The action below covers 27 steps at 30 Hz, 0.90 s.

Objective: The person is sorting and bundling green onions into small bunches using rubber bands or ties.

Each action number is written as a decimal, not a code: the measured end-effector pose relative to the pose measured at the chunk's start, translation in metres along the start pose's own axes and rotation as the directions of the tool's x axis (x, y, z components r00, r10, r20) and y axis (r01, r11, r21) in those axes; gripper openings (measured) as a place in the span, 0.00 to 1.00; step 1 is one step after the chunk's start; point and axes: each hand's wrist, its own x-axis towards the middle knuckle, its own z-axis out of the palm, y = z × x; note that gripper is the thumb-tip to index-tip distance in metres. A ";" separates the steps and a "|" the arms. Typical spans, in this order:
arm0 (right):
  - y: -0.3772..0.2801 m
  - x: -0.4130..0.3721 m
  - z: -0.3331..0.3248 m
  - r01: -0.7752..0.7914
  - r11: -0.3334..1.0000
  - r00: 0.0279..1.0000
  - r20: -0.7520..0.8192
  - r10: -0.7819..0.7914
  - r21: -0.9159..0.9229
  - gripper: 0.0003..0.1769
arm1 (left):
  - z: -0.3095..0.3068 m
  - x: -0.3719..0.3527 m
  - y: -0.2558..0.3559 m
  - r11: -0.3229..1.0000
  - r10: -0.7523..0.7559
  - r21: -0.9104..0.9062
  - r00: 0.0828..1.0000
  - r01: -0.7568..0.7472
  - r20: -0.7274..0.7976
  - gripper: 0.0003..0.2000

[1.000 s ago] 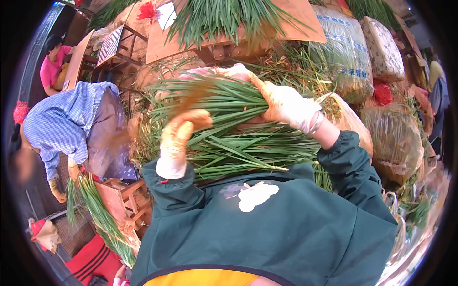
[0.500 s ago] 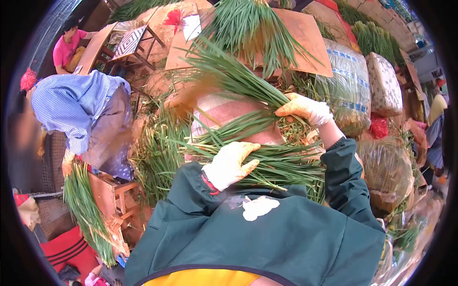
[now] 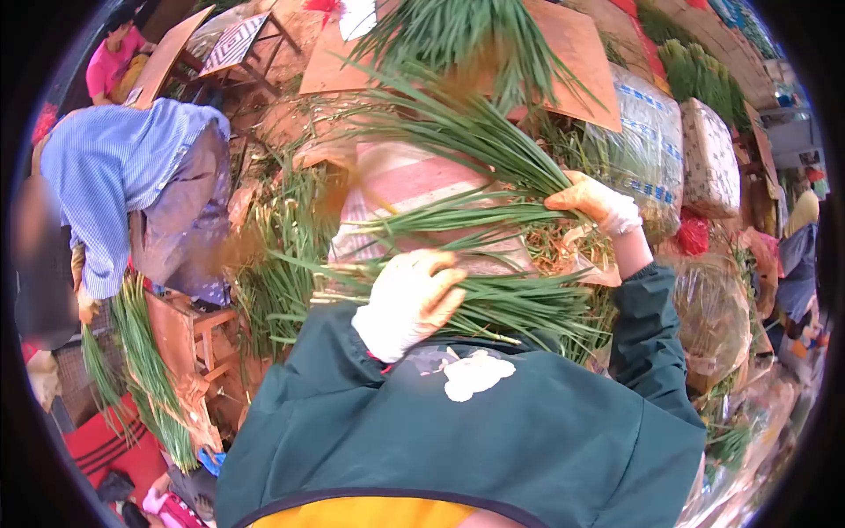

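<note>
1. The chive bunch [image 3: 475, 132], fanning across the upper centre of the frame, looks light, limp and easily bruised. It is best held near its gathered ends, where the gloved right hand [image 3: 598, 204] closes round it.
2. The gloved left hand [image 3: 409, 299] presses, fingers half curled and not gripping, on the chive pile [image 3: 519, 304] at centre, below a striped sack [image 3: 414, 180].
3. A second ago both hands clasped one bundle. Now the right hand has drawn its bunch apart, up and rightward.

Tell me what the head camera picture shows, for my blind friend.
A person in a dark green jacket grips a bunch of long thin green leaves in the gloved right hand, while the gloved left hand rests on a heap of green leaves. Another person in a blue checked shirt bends nearby.
</note>
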 end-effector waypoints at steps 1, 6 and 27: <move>0.012 0.007 -0.003 -0.015 0.999 1.000 0.005 0.015 -0.045 0.21 | -0.004 0.010 0.005 0.994 0.033 0.106 0.999 -0.032 -0.011 0.23; -0.001 -0.005 0.019 -0.012 0.983 0.992 -0.124 0.035 0.181 0.23 | 0.029 0.048 -0.020 0.946 -0.227 0.253 0.972 0.204 0.063 0.40; -0.043 -0.070 0.017 0.230 0.805 0.966 -0.225 -0.124 0.546 0.26 | -0.007 0.150 -0.006 0.009 -0.054 -0.872 0.871 0.490 0.489 0.31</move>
